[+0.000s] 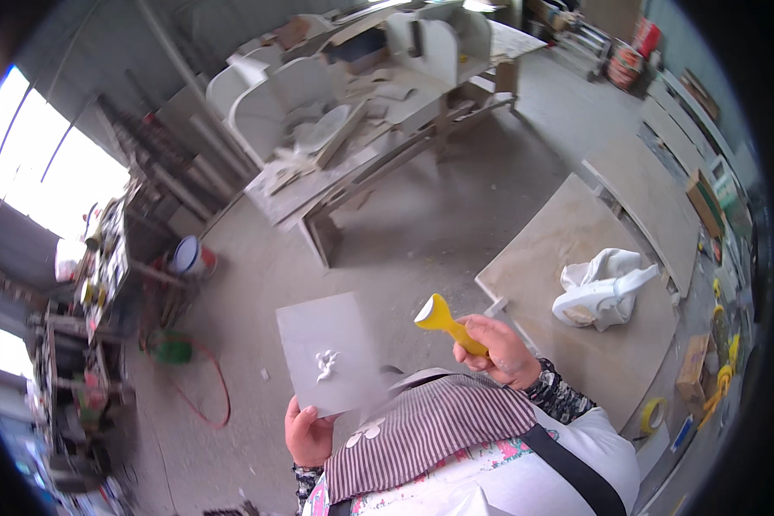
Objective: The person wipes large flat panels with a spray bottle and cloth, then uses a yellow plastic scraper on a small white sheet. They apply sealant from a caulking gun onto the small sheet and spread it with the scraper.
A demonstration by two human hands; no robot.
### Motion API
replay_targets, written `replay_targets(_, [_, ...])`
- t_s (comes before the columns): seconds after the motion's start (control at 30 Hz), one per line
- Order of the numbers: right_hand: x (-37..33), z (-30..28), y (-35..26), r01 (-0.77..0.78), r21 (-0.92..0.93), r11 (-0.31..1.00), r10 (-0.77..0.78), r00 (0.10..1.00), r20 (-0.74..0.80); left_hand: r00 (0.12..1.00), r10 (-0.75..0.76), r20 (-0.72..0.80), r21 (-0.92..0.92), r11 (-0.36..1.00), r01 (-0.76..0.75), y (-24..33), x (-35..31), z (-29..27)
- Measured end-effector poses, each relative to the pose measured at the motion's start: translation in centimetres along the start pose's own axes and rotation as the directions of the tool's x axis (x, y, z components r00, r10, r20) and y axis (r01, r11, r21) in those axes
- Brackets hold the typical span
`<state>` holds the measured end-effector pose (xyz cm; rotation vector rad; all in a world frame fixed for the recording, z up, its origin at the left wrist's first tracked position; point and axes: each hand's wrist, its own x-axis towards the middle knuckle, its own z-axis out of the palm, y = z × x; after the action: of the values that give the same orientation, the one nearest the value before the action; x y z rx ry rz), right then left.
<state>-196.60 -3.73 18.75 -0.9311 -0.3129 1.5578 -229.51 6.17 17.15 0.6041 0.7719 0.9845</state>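
My left hand [308, 437] grips the lower edge of a flat whitish sheet [318, 318], thumb on top, and holds it out in front of my body. On the sheet sits a small curled dollop of white paste [326, 365]. Closed round the narrow handle of a yellow scraper [443, 318] is my right hand [506, 354], to the right of the sheet. The scraper's flared end points up and left, away from the paste, and carries a white face or coating. The tool and the sheet are apart.
To my right, a low board [542, 258] bears a white cloth [615, 262] and a white long-nosed object [602, 297]. A roll of yellow tape [653, 414] lies nearer. Ahead stands a cluttered workbench [275, 202]. At left are a bucket [193, 256] and a red hose [224, 391].
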Motion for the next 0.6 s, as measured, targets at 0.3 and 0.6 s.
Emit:
replay_targets(0.3, [7.9, -1.6, -5.8, 0.382, 0.023, 0.924, -0.352, 0.872, -0.34, 0.909, -0.281, 0.309, 0.091, 0.96, 0.266, 1.7, 26.3, 6.5])
replay_targets(0.6, [14.9, 0.5, -8.1, 0.696, 0.086, 0.713, -0.35, 0.46, -0.816, 0.484, -0.668, 0.566, 0.488, 0.744, 0.456, 0.6, 49.7, 22.2])
